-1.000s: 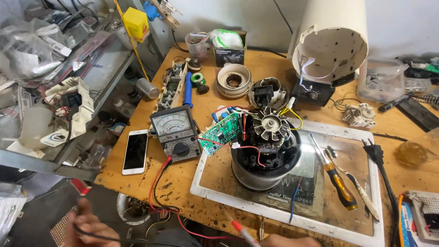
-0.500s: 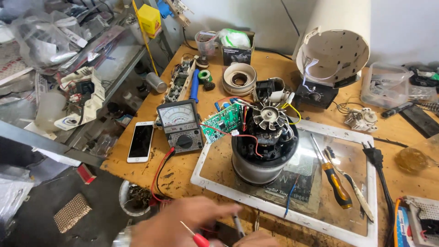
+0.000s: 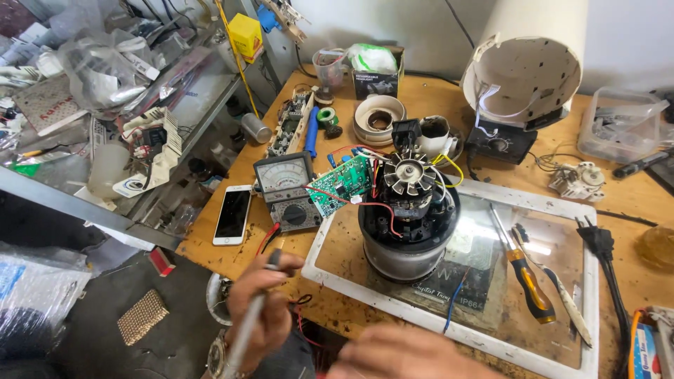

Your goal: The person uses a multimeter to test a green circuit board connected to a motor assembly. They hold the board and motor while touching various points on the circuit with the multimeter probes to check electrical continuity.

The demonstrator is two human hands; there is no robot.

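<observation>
Left hand (image 3: 261, 303) at the near table edge, fingers curled shut round a thin grey probe (image 3: 247, 330) that runs slantwise through the fist, dark tip poking out above the knuckles; watch on the wrist. Right hand (image 3: 404, 353) low at the bottom edge, blurred, lying flat over the near rim of the white tray (image 3: 319, 238); whether open or holding anything, cannot tell. Inside the tray, a round opened motor housing (image 3: 409, 235) standing upright, finned rotor on top, red wires running off to a green circuit board (image 3: 342, 184) tilted against its left side. Just left of the tray, an analogue meter (image 3: 288, 191), red and black leads trailing down towards the left hand. Further left, a white phone (image 3: 232, 215) lying flat. To the right, within the tray, an orange-handled screwdriver (image 3: 523, 274) beside a second slim tool. Behind, a white round casing (image 3: 523, 76) tipped on its side.
</observation>
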